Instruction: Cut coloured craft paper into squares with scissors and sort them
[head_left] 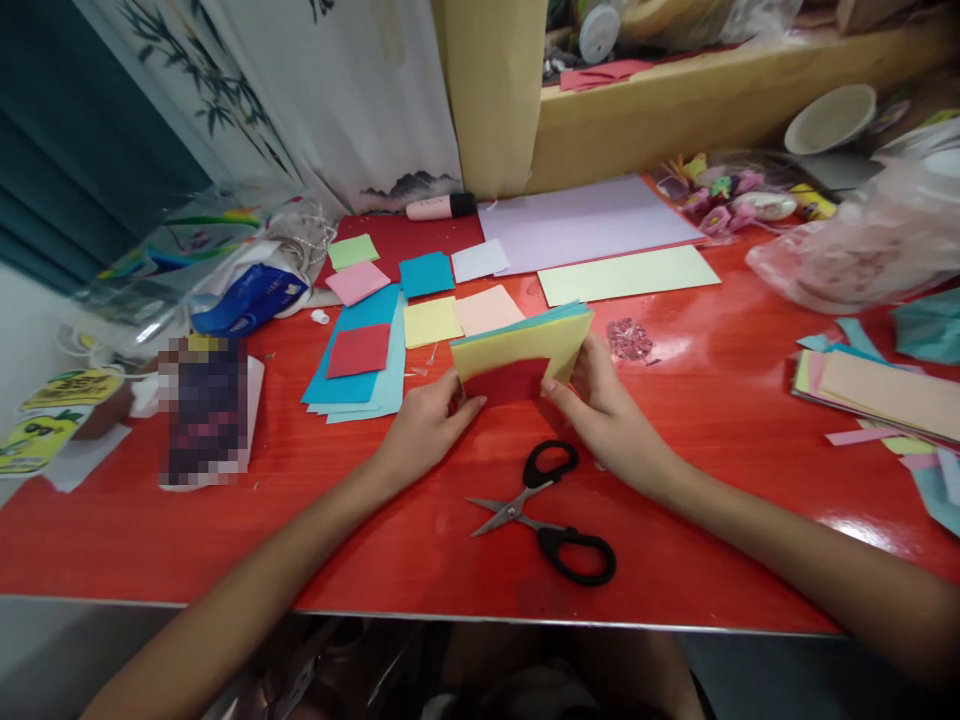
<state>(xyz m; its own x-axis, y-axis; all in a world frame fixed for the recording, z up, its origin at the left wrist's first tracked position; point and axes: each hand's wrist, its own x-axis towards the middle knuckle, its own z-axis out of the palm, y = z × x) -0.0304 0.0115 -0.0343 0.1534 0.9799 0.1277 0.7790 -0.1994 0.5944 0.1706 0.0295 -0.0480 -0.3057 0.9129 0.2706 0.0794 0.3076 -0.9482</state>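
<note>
Between my two hands stands a small stack of coloured paper [517, 342], yellow in front with blue sheets behind, held on edge just above the table. A red paper square [514, 382] lies against the yellow face at the bottom. My left hand [431, 418] pinches the stack's left end, thumb in front. At the right end my right hand [600, 405] grips it, thumb pressed on the front near the red square. Black-handled scissors [514, 510] lie with blades apart on the table, nearer to me than the stack.
Cut paper squares [433, 322] and blue sheets [352, 345] lie behind and left on the red table [420, 560]. A marker [441, 207], a lilac sheet [585, 225] and a pale green strip [630, 276] are farther back. Paper strips [885, 390] and plastic bags [862, 220] crowd the right.
</note>
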